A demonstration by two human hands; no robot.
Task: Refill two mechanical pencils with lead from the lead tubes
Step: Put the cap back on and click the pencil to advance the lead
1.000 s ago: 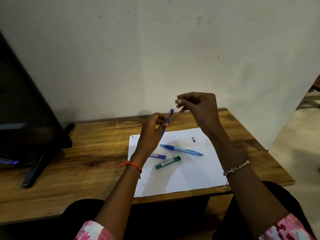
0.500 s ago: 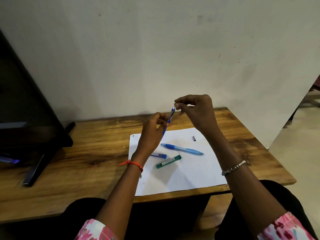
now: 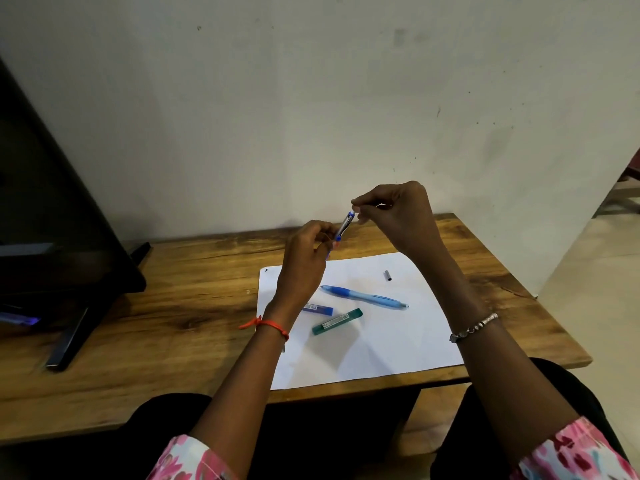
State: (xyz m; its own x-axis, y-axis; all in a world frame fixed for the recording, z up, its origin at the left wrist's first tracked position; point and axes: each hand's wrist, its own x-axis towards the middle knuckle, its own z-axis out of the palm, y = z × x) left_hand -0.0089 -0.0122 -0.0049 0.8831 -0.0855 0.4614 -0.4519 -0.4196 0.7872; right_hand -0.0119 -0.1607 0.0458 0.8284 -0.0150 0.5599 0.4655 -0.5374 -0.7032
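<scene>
Right hand (image 3: 394, 216) dropped to pencil (image 3: 343, 226) (fingertips (image 3: 356, 204) seemingly pinched); left hand (image 3: 304, 261) grips it.

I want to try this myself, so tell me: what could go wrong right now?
1. The right hand pinches at the top end of the blue mechanical pencil, which the left hand holds tilted in the air. What it pinches is too thin to see; if it is lead, it might miss, snap or drop.
2. The small grey cap lies loose on the white paper and could roll off and get lost.
</scene>
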